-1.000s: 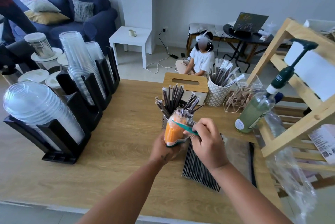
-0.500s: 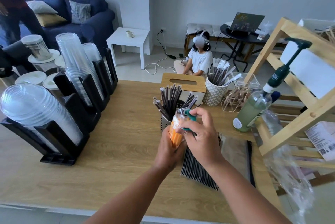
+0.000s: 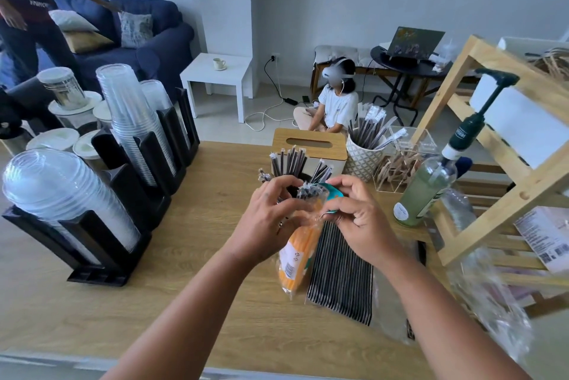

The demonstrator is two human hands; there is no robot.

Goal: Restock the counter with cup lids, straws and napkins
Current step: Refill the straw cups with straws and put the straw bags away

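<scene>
At frame centre my left hand grips the orange straw packet near its top, and my right hand pinches its teal flap. I judge it not yet emptied. The dome lids at left look stocked; straws and napkins remain.

Table: rack along left side, lids stacked in its near slot, cups in the slots behind. Centre, far side: upright straws, tissue box just behind them. Right of that: cup of straws, small box, then pump bottle, nearer the front. Shelf unit at right edge. Straw pack between left hand and right hand, above table. Flat pack lies just right of it.
</scene>
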